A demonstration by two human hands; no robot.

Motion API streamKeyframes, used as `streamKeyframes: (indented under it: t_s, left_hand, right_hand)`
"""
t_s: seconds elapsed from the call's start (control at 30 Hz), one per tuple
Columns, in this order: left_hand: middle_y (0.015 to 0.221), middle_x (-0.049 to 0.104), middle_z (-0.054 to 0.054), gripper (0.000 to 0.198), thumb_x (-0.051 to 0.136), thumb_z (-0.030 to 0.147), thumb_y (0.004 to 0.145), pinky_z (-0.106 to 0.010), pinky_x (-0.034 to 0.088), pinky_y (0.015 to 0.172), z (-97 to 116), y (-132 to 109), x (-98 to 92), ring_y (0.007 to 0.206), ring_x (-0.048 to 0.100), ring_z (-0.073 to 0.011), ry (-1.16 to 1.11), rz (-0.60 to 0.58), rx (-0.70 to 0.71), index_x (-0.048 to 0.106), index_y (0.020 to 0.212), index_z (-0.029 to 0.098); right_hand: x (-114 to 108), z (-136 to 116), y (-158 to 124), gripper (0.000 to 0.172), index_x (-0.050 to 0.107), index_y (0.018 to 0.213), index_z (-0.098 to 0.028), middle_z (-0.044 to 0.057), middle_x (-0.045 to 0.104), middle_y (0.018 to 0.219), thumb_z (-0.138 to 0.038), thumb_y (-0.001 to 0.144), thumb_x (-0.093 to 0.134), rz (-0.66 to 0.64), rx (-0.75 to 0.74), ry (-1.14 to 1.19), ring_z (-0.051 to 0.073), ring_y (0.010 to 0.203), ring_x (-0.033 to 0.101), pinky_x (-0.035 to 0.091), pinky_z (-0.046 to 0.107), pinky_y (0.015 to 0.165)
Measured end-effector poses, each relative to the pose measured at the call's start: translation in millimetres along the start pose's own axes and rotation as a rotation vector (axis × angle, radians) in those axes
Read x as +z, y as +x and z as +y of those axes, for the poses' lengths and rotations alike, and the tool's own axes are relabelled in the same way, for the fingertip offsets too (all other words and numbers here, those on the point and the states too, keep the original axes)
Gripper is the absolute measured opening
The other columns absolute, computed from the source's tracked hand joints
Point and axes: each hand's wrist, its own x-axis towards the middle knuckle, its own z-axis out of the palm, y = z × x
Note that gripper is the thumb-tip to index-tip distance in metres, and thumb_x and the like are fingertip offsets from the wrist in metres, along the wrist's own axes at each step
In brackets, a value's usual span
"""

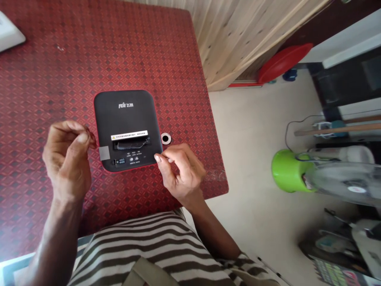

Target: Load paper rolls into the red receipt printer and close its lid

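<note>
I have a black device (125,119) of matt plastic at my fingertips, its top smooth, with a white paper label (129,135) and a flat, dull grey patch (104,153). The red tabletop (74,75) is smooth with a faint gloss. My striped shirt (149,250) is matt cloth. The panelling (229,31) shows knotty wood grain, the green tub (281,171) is shiny plastic; the distant red basin (285,61) is probably plastic too.
</note>
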Motion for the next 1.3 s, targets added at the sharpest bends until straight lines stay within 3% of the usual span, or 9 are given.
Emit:
streamKeyframes:
  t_s: [0.13,0.43,0.63,0.93,1.2,1.3]
  left_hand:
    - [0.079,0.058,-0.001,0.022,0.074,0.016,0.061,-0.028,0.038,0.063,-2.5,-10.0,-7.1,0.070,0.052,-0.0121,-0.016,-0.028,-0.141,0.068,0.082,0.020]
    - [0.078,0.056,0.000,0.021,0.076,0.026,0.071,-0.029,0.037,0.055,-5.1,-23.3,-14.5,0.065,0.049,-0.0140,0.218,-0.112,-0.107,0.067,0.090,0.027]
    - [0.079,0.055,0.000,0.021,0.073,0.020,0.070,-0.028,0.035,0.057,-2.3,-22.7,-10.6,0.066,0.049,-0.0127,0.113,-0.118,-0.202,0.065,0.088,0.023]
    - [0.077,0.050,0.000,0.022,0.071,0.015,0.063,-0.028,0.032,0.060,0.3,-25.4,4.4,0.066,0.042,-0.0120,0.024,0.002,-0.239,0.062,0.082,0.022]
    - [0.081,0.050,0.001,0.023,0.068,0.011,0.062,-0.026,0.032,0.068,-2.0,-27.6,8.7,0.075,0.043,-0.0120,-0.006,0.037,-0.193,0.058,0.081,0.019]
    - [0.082,0.051,0.001,0.024,0.069,0.010,0.062,-0.025,0.034,0.068,-2.3,-28.3,8.4,0.076,0.045,-0.0114,-0.012,0.046,-0.189,0.059,0.082,0.018]
  right_hand:
    - [4.8,-1.7,-8.0,0.008,0.056,0.094,-0.022,-0.002,0.061,0.077,-0.017,0.097,0.062,-0.017,0.084,0.058,0.010,0.066,0.057,0.046,0.025,0.061]
    - [2.3,-1.7,-5.1,0.006,0.056,0.095,-0.023,-0.002,0.061,0.078,-0.020,0.099,0.059,-0.068,0.086,0.054,0.011,0.067,0.057,0.047,0.025,0.062]
    - [5.5,-0.9,-7.6,0.006,0.056,0.097,-0.022,-0.002,0.060,0.079,-0.018,0.098,0.060,-0.034,0.091,0.078,0.010,0.067,0.057,0.047,0.024,0.061]
    - [7.5,-3.3,-14.1,0.020,0.054,0.115,-0.024,-0.003,0.065,0.084,-0.026,0.098,0.064,0.029,0.185,0.091,0.010,0.067,0.062,0.056,0.024,0.065]
    - [15.0,3.2,-29.6,0.028,0.046,0.128,-0.026,-0.003,0.061,0.086,-0.023,0.101,0.054,0.043,0.321,0.305,0.011,0.070,0.062,0.055,0.027,0.065]
    - [13.4,3.1,-27.0,0.026,0.048,0.126,-0.026,-0.003,0.061,0.086,-0.025,0.101,0.055,0.053,0.318,0.288,0.011,0.070,0.063,0.055,0.027,0.064]
